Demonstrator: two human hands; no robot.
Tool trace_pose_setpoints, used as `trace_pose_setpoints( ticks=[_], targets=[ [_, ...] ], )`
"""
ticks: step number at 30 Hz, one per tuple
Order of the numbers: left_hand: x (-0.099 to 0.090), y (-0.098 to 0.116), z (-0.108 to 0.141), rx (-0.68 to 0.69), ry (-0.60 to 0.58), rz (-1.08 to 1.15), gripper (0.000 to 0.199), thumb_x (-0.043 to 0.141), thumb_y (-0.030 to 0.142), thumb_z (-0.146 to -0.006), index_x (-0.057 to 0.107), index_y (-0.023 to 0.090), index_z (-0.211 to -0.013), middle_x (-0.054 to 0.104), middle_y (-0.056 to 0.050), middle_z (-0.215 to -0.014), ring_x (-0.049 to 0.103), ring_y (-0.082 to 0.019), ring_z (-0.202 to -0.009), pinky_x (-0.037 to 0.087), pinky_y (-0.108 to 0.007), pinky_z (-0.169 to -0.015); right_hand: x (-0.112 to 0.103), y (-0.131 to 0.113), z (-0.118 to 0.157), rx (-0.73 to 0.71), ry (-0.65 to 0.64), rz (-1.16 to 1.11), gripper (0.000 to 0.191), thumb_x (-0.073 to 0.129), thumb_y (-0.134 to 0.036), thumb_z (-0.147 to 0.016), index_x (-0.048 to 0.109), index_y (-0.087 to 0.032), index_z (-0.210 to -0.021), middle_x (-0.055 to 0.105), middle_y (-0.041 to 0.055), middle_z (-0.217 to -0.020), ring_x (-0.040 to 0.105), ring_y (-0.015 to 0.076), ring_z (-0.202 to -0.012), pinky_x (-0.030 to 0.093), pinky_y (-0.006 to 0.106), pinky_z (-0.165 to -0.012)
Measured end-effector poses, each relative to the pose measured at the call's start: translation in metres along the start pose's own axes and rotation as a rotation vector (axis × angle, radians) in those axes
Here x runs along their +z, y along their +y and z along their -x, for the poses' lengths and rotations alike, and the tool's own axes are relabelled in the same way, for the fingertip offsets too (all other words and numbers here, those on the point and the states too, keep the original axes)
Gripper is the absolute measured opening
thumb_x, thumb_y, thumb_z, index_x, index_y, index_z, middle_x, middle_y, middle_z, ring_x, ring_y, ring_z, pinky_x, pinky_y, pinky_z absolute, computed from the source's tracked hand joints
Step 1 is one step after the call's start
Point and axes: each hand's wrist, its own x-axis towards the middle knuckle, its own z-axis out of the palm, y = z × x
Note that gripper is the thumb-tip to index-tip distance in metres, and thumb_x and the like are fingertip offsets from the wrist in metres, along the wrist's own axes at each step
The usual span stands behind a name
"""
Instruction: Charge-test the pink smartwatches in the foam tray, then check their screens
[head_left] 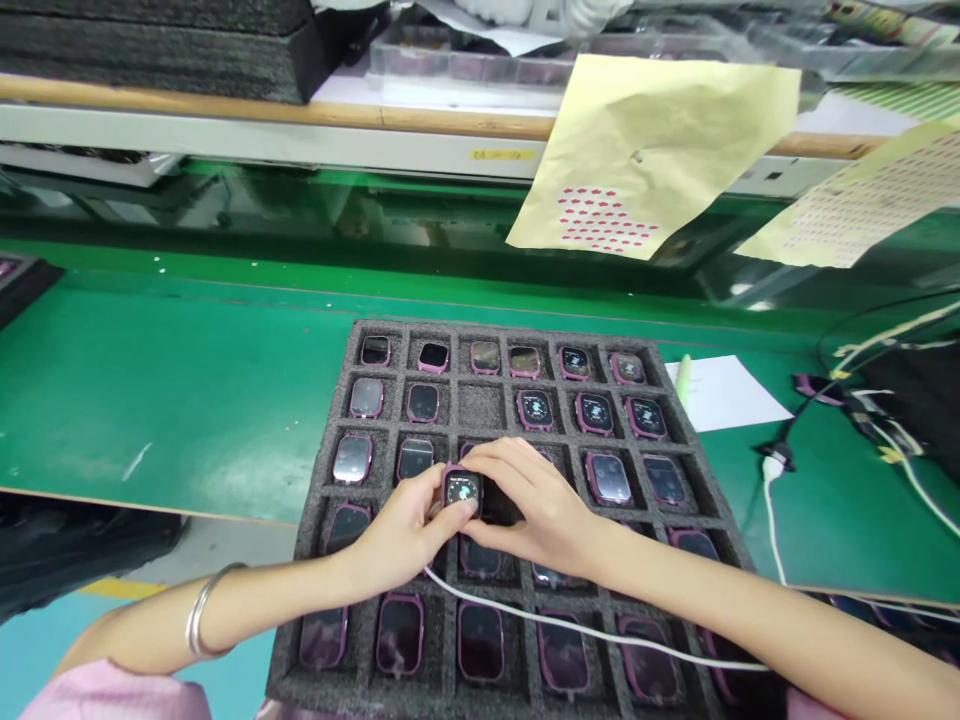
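Two hands (409,530) (544,505); one held watch (461,486); two yellow sheets (660,140) (870,195).

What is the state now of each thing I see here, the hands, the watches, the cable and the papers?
Held watch: screen lit
Left hand: grip closed on held watch
Right hand: grip closed on held watch
Three right watches, second row from far side: screens lit
Front-row watches: screens dark
White cable: curved over tray, end near hands hidden
Large yellow paper: hanging
White paper: lying flat
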Motion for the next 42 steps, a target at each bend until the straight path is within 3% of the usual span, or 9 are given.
trace_pose_setpoints(
  ticks=[11, 17, 20, 24, 29, 32, 35, 38, 42],
  targets=[
    [-0.002, -0.003, 0.001, 0.059, -0.024, -0.054, 0.027, 0.052, 0.036, -0.092, 0.054, 0.016, -0.110, 0.059, -0.006, -0.100, 0.054, -0.024, -0.100, 0.042, -0.037, -0.091, -0.007, 0.005, -0.006, -0.093, -0.050, 0.007, 0.031, 0.067, -0.027, -0.082, 0.057, -0.014, -0.109, 0.064, 0.0120, -0.095, 0.060, 0.0256, -0.086, 0.050, 0.043, -0.077],
    [-0.014, 0.003, 0.005, -0.053, -0.180, 0.166, 0.045, 0.065, 0.044, -0.083, 0.047, 0.018, -0.114, 0.056, -0.002, -0.094, 0.045, -0.009, -0.060, 0.038, -0.024, -0.056, -0.016, 0.041, -0.028, 0.173, 0.143, -0.032, 0.029, 0.075, -0.032, -0.078, 0.059, -0.017, -0.098, 0.063, 0.0080, -0.092, 0.061, 0.0245, -0.084, 0.052, 0.040, -0.076],
    [-0.025, 0.013, 0.009, -0.152, -0.178, 0.180, 0.039, 0.063, 0.045, -0.084, 0.049, 0.017, -0.106, 0.058, -0.002, -0.090, 0.034, -0.003, -0.045, 0.027, -0.021, -0.043, -0.021, 0.054, -0.038, 0.218, 0.009, 0.243, 0.033, 0.078, -0.029, -0.075, 0.062, -0.014, -0.099, 0.061, 0.0132, -0.100, 0.058, 0.0307, -0.093, 0.050, 0.048, -0.081],
    [-0.036, 0.017, 0.016, -0.147, -0.174, 0.173, 0.036, 0.064, 0.043, -0.084, 0.051, 0.016, -0.103, 0.062, -0.004, -0.092, 0.037, -0.001, -0.040, 0.027, -0.020, -0.039, -0.021, 0.043, -0.056, 0.116, -0.110, 0.396, 0.036, 0.073, -0.031, -0.082, 0.064, -0.012, -0.111, 0.057, 0.0157, -0.113, 0.054, 0.0311, -0.101, 0.046, 0.048, -0.086],
    [-0.037, 0.008, 0.017, -0.131, -0.165, 0.259, 0.033, 0.066, 0.037, -0.083, 0.051, 0.016, -0.104, 0.064, -0.006, -0.102, 0.040, 0.000, -0.039, 0.026, -0.019, -0.038, 0.003, 0.031, -0.094, 0.086, -0.319, 0.422, 0.030, 0.076, -0.031, -0.078, 0.068, -0.008, -0.097, 0.058, 0.0154, -0.101, 0.055, 0.0316, -0.094, 0.047, 0.046, -0.078],
    [-0.038, 0.006, 0.016, -0.108, -0.168, 0.293, 0.030, 0.067, 0.033, -0.083, 0.052, 0.016, -0.102, 0.064, -0.008, -0.104, 0.039, 0.000, -0.040, 0.026, -0.018, -0.038, 0.013, 0.038, -0.106, 0.078, -0.337, 0.405, 0.032, 0.081, -0.030, -0.072, 0.068, -0.008, -0.090, 0.058, 0.0153, -0.098, 0.056, 0.0321, -0.091, 0.048, 0.047, -0.076],
    [-0.040, 0.007, 0.016, -0.102, -0.165, 0.346, 0.031, 0.068, 0.032, -0.082, 0.052, 0.015, -0.102, 0.064, -0.010, -0.107, 0.038, 0.001, -0.040, 0.024, -0.018, -0.038, 0.007, 0.042, -0.103, 0.073, -0.273, 0.347, 0.033, 0.081, -0.031, -0.072, 0.065, -0.011, -0.094, 0.057, 0.0149, -0.108, 0.056, 0.0317, -0.102, 0.047, 0.047, -0.085],
    [-0.042, 0.009, 0.014, -0.099, -0.158, 0.418, 0.036, 0.072, 0.031, -0.079, 0.052, 0.013, -0.103, 0.064, -0.011, -0.106, 0.037, 0.001, -0.042, 0.024, -0.017, -0.038, -0.008, 0.031, -0.089, 0.059, -0.127, 0.074, 0.033, 0.077, -0.027, -0.075, 0.061, -0.016, -0.101, 0.057, 0.0125, -0.116, 0.056, 0.0276, -0.109, 0.046, 0.044, -0.094],
    [-0.040, 0.007, 0.012, -0.100, -0.129, 0.431, 0.042, 0.076, 0.033, -0.074, 0.051, 0.013, -0.101, 0.061, -0.003, -0.085, 0.035, 0.001, -0.040, 0.024, -0.016, -0.036, -0.015, 0.004, -0.062, 0.008, -0.263, -0.048, 0.036, 0.073, -0.023, -0.077, 0.058, -0.018, -0.109, 0.059, 0.0121, -0.119, 0.058, 0.0278, -0.109, 0.048, 0.044, -0.092]
  ],
)
